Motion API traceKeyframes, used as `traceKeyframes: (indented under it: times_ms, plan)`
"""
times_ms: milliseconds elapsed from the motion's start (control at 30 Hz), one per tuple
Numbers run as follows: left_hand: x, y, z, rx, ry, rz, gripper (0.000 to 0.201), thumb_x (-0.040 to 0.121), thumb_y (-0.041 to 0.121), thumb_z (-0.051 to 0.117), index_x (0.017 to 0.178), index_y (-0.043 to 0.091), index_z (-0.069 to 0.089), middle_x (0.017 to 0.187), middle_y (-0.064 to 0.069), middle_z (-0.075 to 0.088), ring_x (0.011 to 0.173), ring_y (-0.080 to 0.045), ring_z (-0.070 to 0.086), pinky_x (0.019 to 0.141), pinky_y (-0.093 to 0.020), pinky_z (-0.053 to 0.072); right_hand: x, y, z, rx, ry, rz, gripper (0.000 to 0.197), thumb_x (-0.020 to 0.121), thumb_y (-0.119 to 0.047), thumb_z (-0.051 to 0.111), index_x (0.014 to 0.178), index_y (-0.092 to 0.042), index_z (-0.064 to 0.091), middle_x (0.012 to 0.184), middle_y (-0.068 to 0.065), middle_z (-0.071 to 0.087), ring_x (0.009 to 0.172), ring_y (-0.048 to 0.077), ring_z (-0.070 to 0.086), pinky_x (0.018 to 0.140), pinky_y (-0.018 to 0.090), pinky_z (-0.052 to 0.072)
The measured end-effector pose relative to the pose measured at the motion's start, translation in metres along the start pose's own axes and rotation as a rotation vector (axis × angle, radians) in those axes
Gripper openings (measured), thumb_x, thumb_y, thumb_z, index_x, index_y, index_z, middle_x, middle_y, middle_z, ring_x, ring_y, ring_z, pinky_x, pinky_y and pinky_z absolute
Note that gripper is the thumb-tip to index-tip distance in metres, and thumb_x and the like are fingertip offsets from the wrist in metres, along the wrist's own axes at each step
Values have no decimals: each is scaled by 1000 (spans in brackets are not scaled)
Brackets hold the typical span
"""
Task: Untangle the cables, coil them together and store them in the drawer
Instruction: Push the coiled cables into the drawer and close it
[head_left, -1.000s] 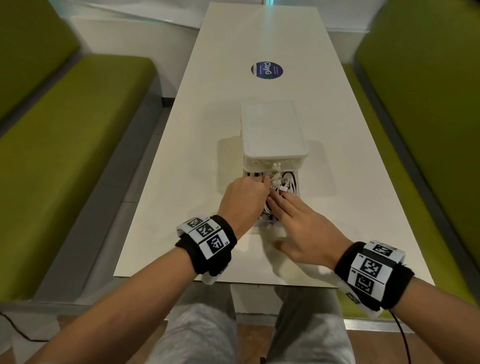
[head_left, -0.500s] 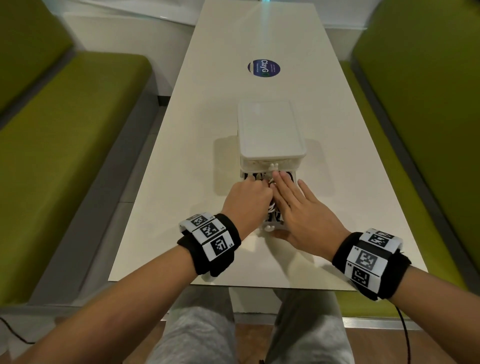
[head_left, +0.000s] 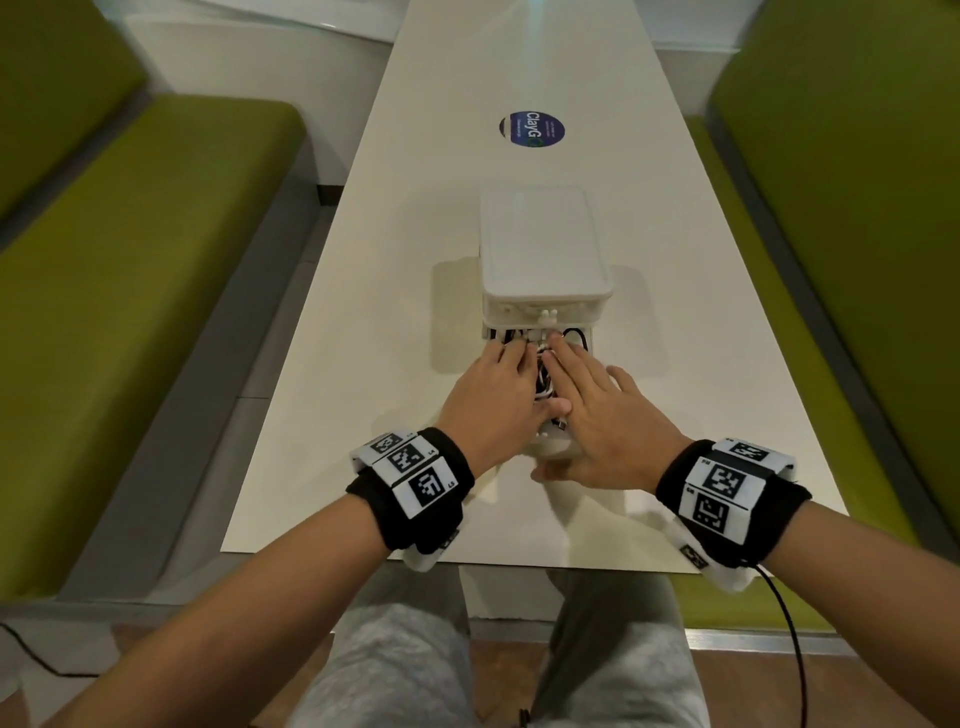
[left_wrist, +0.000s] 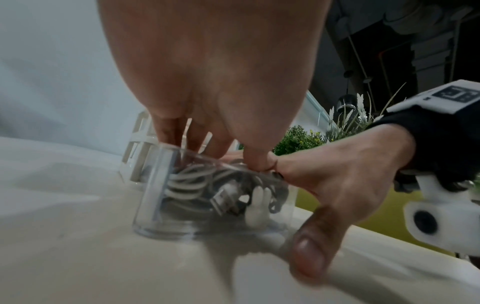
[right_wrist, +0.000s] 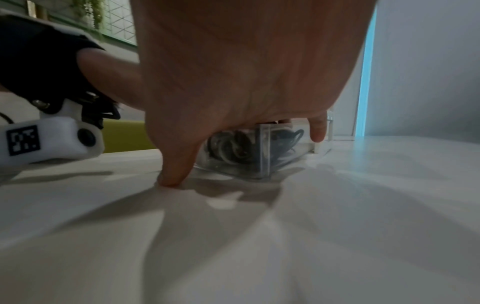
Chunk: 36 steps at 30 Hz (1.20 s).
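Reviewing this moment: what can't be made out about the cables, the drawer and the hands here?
- Head view: both hands, left hand and right hand, cover most of the cables; how many there are is unclear.
- Left wrist view: motion blur smears the cables through the clear drawer; plug types unreadable.
- Right wrist view: the palm hides the drawer's top and the fingertips.

Both hands flatten onto the cables

The left hand (head_left: 493, 400) uncurls from a fist; the right hand (head_left: 597, 415) slides forward, pressing the cables (left_wrist: 197, 185) deeper into the drawer (left_wrist: 153, 197).
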<state>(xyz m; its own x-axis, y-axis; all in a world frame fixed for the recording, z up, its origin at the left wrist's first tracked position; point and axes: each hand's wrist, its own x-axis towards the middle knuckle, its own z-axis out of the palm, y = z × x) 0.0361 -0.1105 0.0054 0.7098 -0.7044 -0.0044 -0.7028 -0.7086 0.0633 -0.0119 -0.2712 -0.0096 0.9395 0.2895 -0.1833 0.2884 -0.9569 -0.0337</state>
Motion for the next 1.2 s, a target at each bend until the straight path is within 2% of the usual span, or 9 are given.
traceKeyframes:
  times_ms: [67,233,400,467,667,733,833,1033,1200]
  plan:
    - [-1,0,-4,-5,39,-24,64,85,56,48,114,0,66,102,-9,68,93,-24,60,89,-32,48,0,0,1,80,12,7,128,66,-86,44,154,-9,-9,161,1,-21,150,23,-8,118,48,17]
    - [3,-4,-5,-88,55,-29,80,87,57,59,136,-4,46,129,-18,53,119,-32,45,106,-37,32,0,2,3,153,40,10,120,75,-65,63,154,-13,-10,162,-1,-19,150,20,-9,118,48,21]
    - [7,-10,-2,-145,-9,-62,80,85,62,56,139,4,44,136,-13,45,125,-30,37,110,-33,25,3,-1,4,131,20,52,127,66,-83,48,155,-11,-8,162,-1,-18,150,20,-6,116,46,24]
    - [9,-11,-2,-159,-28,-65,81,84,64,57,138,4,45,135,-13,44,126,-30,36,110,-33,25,3,-1,3,153,19,46,128,67,-80,54,155,-12,-9,162,-1,-19,150,20,-6,115,45,24]
    - [13,-7,1,-156,-7,-82,84,81,68,46,133,1,49,126,-16,52,118,-32,43,109,-36,29,4,4,4,387,-2,3,120,76,-42,72,152,-16,-17,157,-8,-29,147,12,-20,120,45,16]
    - [15,-4,1,-164,-9,-104,87,73,68,32,124,1,56,116,-15,57,112,-33,48,105,-38,34,3,9,6,456,9,-47,112,79,-24,68,152,-14,-16,158,-3,-28,147,13,-22,122,43,12]
    - [14,-4,0,-154,-36,-112,76,73,59,34,114,1,60,105,-14,60,101,-31,52,98,-39,40,-1,17,-2,563,-91,-56,95,90,-11,57,153,-18,-14,157,-8,-30,145,5,-24,123,33,5]
    - [11,-11,-1,-183,-44,-118,63,80,48,56,123,2,57,121,-13,55,111,-33,50,101,-39,38,-6,32,-18,605,-255,-104,84,91,8,45,155,-20,-1,156,-11,-28,145,3,-20,116,14,0]
    - [12,-14,-9,-157,-69,-84,65,83,45,64,134,7,51,131,-9,52,121,-29,46,103,-31,32,3,46,-33,575,-247,-125,70,93,3,52,151,-27,27,158,-15,-13,144,-1,3,113,13,13]
